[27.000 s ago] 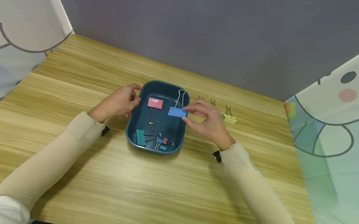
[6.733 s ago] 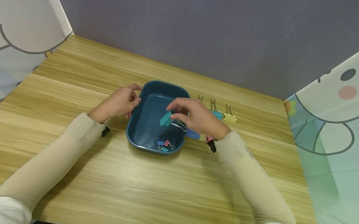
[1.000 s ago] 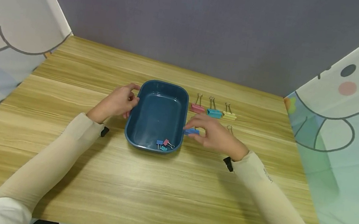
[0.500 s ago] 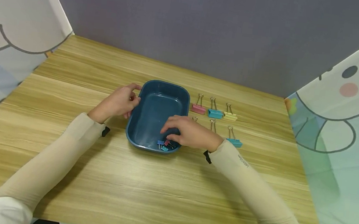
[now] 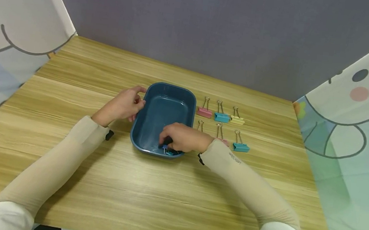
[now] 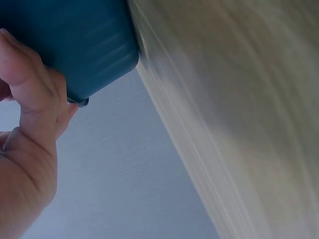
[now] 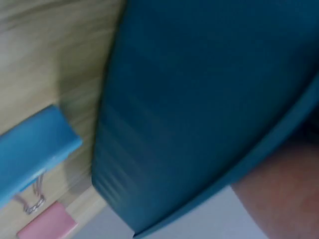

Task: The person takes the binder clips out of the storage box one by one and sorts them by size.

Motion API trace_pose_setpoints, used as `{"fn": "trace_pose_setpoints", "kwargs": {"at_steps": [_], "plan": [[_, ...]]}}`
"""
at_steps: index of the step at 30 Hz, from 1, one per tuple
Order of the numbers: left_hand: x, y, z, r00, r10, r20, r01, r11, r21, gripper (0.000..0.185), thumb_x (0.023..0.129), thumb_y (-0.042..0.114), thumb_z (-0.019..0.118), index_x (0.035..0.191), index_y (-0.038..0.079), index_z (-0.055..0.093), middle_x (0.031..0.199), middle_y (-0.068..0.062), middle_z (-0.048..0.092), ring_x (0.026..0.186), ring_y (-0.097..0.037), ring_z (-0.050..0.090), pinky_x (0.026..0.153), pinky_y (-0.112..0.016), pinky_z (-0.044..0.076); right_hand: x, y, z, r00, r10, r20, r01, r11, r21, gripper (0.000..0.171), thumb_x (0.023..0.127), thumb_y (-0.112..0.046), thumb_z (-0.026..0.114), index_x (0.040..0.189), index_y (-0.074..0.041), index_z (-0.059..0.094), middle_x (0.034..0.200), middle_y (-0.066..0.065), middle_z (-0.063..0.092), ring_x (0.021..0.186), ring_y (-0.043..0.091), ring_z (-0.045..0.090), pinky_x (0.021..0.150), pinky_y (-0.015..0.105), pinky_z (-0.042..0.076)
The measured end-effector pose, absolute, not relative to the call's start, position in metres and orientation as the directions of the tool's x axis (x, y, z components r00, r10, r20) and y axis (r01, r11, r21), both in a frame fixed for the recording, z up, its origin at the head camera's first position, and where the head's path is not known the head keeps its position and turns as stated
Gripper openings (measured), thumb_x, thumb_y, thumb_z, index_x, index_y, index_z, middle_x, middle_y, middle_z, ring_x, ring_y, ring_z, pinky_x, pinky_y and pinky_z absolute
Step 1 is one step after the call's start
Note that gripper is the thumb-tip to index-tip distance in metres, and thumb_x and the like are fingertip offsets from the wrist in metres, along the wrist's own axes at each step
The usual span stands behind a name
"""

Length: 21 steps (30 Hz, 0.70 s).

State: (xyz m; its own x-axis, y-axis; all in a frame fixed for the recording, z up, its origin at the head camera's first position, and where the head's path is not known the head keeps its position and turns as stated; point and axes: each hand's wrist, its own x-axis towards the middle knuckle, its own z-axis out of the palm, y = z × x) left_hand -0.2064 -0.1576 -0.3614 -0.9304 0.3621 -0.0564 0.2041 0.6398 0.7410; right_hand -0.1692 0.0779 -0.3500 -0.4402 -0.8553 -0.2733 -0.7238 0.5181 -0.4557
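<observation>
A light wood-grain bench (image 5: 71, 90) stands before a grey wall, cartoon curtains either side. The left hand (image 5: 122, 105) grips the blue tray (image 5: 158, 104); the right hand (image 5: 182, 137) reaches inside, fingers curled over small binder clips (image 5: 168, 151), grasp unclear.

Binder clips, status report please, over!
Left hand grips tray rim. Right hand curled over small clips in tray; grasp hidden. Nothing in the way.

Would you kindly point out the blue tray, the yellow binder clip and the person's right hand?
Blue tray (image 5: 166, 107): head view, bare floor.
Yellow binder clip (image 5: 237, 120): head view, yellow body.
Right hand (image 5: 181, 139): head view, back of hand.
</observation>
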Motion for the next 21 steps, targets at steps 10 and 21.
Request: {"fn": "trace_pose_setpoints", "kwargs": {"at_steps": [10,21], "plan": [[-0.2062,-0.1569,-0.361,-0.927,0.371,-0.059,0.209,0.641,0.739,0.047,0.096,0.008,0.05,0.139,-0.003,0.034,0.069,-0.013,0.057,0.042,-0.023,0.056,0.04,-0.035,0.048,-0.1696,0.0704,-0.3517,-0.461,-0.824,-0.328,-0.724,0.564,-0.398,0.019,0.08,-0.002,0.074,0.092,-0.017,0.072,0.093,-0.005,0.063,0.087,0.011,0.056,0.078,0.026,0.048],[-0.2062,-0.1587,-0.3618,-0.928,0.369,-0.059,0.207,0.64,0.74,0.047,0.096,0.008,0.05,0.139,-0.002,0.034,0.069,-0.013,0.057,0.042,-0.023,0.056,0.04,-0.035,0.047,-0.1706,0.0696,-0.3567,-0.476,-0.819,-0.321,-0.695,0.573,-0.435,0.017,0.082,0.0,0.07,0.087,-0.016,0.071,0.085,-0.007,0.064,0.076,0.006,0.057,0.07,0.022,0.047]]}}
